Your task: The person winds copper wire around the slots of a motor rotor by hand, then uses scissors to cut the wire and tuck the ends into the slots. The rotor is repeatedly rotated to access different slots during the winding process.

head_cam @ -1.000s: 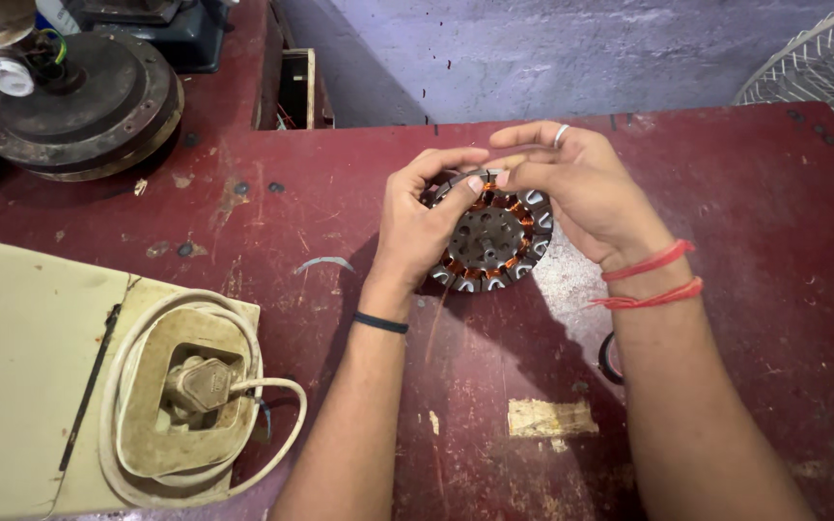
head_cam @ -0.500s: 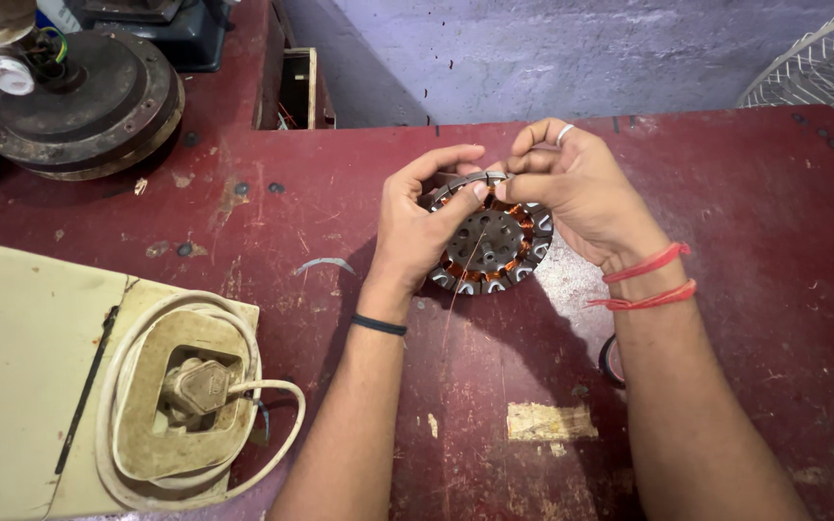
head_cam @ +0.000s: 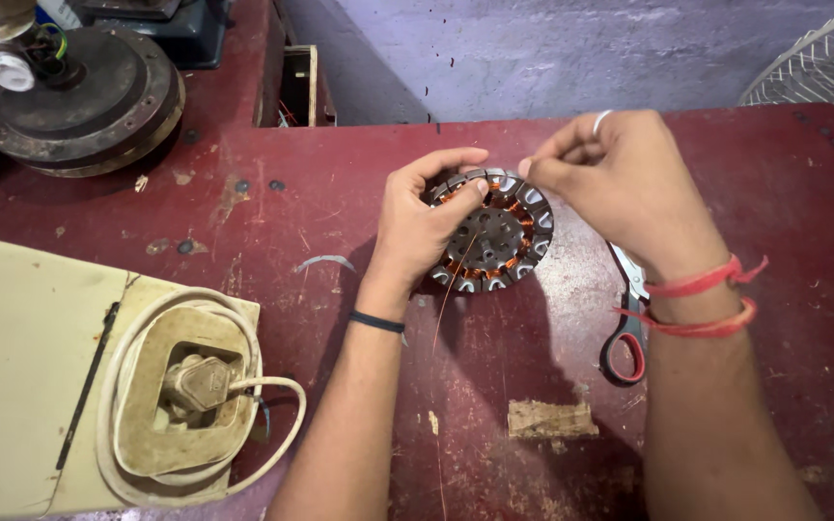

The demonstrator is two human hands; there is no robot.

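A round motor stator [head_cam: 496, 234] with copper windings lies on the dark red table [head_cam: 243, 232]. My left hand [head_cam: 417, 227] grips its left side, thumb and fingers around the rim. Just above the stator's top edge, my right hand [head_cam: 620, 178] pinches a thin copper wire between thumb and forefinger. A loose strand of that wire [head_cam: 446, 294] trails down from the stator toward me. A ring is on my right hand, red threads on its wrist, a black band on the left wrist.
Scissors [head_cam: 626, 333] with red-lined handles lie under my right wrist. A cream box with a coiled cord and plug [head_cam: 190, 386] sits at the front left. A dark round motor housing [head_cam: 84, 96] stands far left; a white fan guard [head_cam: 822, 68] is far right.
My right hand has lifted slightly up and right off the stator, drawing the thin wire with it. The left hand stays on the stator's left side.
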